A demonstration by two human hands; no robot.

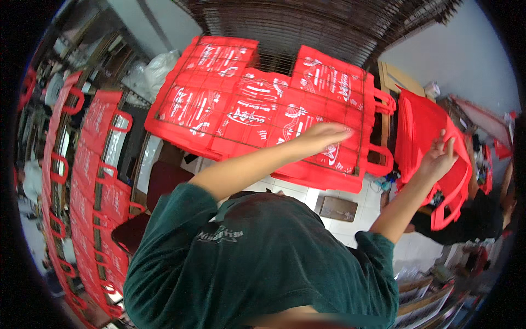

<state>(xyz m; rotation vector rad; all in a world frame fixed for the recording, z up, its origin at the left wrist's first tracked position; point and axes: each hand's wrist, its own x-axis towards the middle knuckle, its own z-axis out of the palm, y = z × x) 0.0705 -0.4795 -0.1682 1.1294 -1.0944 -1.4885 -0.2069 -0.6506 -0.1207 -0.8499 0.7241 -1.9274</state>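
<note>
My left hand reaches over a wire rack frame spread with red printed bags. Its fingers are stretched out, with nothing held in them; whether they touch the bags I cannot tell. To the right, my right hand is raised against a pile of plain red bags. Its fingers point up and stand apart in front of the red cloth, and no firm grip shows. A looped handle hangs below that hand. More handles stick out from the right side of the rack.
Rows of red bags lie on racks at the left. A dark stack of wire racks rises beyond the bags. A brown chair stands near my left arm. On the tiled floor lies a brown board. Another person is at the far right.
</note>
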